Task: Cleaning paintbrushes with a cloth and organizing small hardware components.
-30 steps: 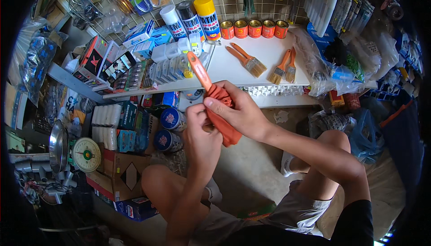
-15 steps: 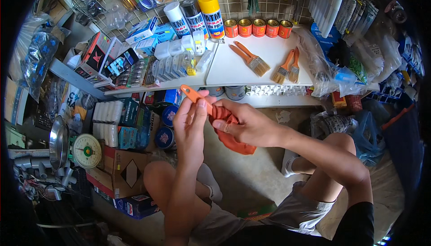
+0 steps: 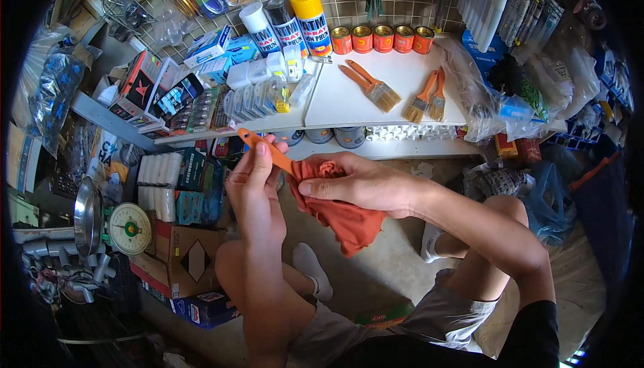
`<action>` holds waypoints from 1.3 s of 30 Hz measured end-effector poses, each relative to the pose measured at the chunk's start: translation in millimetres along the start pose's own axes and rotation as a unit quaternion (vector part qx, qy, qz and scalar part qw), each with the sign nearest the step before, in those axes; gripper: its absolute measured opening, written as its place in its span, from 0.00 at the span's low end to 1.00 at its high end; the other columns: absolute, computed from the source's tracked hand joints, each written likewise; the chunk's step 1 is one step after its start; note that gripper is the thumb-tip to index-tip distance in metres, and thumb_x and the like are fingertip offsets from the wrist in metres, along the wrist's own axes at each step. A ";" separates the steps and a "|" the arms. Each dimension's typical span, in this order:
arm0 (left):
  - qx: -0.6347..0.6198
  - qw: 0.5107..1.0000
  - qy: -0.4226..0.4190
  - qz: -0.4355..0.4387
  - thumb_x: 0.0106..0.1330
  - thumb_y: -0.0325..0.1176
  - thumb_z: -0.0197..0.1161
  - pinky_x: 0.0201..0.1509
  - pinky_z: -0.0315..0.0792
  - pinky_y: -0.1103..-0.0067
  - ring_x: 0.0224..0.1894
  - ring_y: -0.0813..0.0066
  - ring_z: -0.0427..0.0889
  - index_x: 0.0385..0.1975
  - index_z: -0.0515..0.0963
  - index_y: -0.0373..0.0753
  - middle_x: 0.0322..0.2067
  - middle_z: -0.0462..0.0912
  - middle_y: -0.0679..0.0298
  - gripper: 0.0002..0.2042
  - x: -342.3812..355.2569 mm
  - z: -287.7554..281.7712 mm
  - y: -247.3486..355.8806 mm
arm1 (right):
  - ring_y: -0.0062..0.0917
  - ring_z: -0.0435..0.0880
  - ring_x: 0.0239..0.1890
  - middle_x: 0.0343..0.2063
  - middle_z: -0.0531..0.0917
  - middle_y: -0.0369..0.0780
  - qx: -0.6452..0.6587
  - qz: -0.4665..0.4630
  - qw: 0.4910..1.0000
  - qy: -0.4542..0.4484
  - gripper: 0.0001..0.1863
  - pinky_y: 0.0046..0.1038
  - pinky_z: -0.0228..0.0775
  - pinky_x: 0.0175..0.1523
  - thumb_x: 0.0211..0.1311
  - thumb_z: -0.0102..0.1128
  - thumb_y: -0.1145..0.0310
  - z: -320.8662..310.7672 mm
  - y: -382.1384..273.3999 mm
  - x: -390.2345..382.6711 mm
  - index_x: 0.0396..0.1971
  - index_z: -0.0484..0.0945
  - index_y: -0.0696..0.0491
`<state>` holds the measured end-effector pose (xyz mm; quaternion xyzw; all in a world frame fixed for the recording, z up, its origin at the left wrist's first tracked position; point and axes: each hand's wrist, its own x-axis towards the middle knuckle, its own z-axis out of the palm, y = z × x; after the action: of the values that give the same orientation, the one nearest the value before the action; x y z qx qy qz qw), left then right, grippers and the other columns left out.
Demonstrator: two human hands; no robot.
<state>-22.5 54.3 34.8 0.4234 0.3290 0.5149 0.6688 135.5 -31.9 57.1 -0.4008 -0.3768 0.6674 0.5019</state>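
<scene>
My left hand (image 3: 255,187) pinches the orange wooden handle of a paintbrush (image 3: 276,157) between thumb and fingers. The handle's end, with a hanging hole, points up and to the left. An orange-red cloth (image 3: 352,224) covers the brush's other end, so its bristles are hidden. My right hand (image 3: 359,183) grips this cloth around the brush, thumb on top, and a loose flap hangs below. Both hands are in front of the shelf, above my knees. On the white shelf top beyond them lie several more paintbrushes (image 3: 381,94) with orange handles and pale bristles.
Small red tins (image 3: 382,39) and spray cans (image 3: 308,22) line the back of the white shelf (image 3: 335,110). Boxes and packaged goods crowd its left side. A dial scale (image 3: 129,228) and a cardboard box (image 3: 191,260) stand lower left; plastic bags (image 3: 550,197) are at right.
Both hands have shifted left and slightly down with the brush. The cloth has spread out, and a longer flap of it hangs beneath my right hand.
</scene>
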 end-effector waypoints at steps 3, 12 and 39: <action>-0.003 0.999 0.036 0.018 0.72 0.33 0.67 0.58 0.77 0.77 0.50 0.72 0.84 0.53 0.79 0.26 0.47 0.85 0.59 0.17 2.0 -1.4 4.8 | 0.16 0.77 0.30 0.25 0.83 0.32 -0.180 -0.015 0.983 0.029 0.24 0.28 0.71 0.38 0.74 0.59 0.47 -4.2 5.8 11.0 0.37 0.85 0.55; -0.019 0.999 0.046 0.002 0.74 0.35 0.65 0.60 0.77 0.76 0.52 0.73 0.84 0.55 0.79 0.29 0.48 0.85 0.59 0.17 4.8 -10.5 7.7 | 0.16 0.80 0.38 0.37 0.86 0.33 -0.059 -0.016 0.998 -0.030 0.16 0.26 0.74 0.47 0.76 0.59 0.58 -4.5 18.0 14.2 0.48 0.83 0.55; 0.061 0.998 -0.023 0.013 0.74 0.34 0.65 0.57 0.76 0.73 0.51 0.70 0.84 0.54 0.79 0.25 0.48 0.85 0.58 0.18 -1.9 -8.9 9.6 | 0.23 0.76 0.24 0.18 0.79 0.37 -0.313 0.003 0.947 0.064 0.35 0.29 0.71 0.34 0.69 0.57 0.33 -2.0 22.2 12.4 0.25 0.84 0.55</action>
<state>-34.7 55.6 39.6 0.4793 0.3386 0.4925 0.6427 127.0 -24.4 34.2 -0.5809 -0.5329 0.4898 0.3724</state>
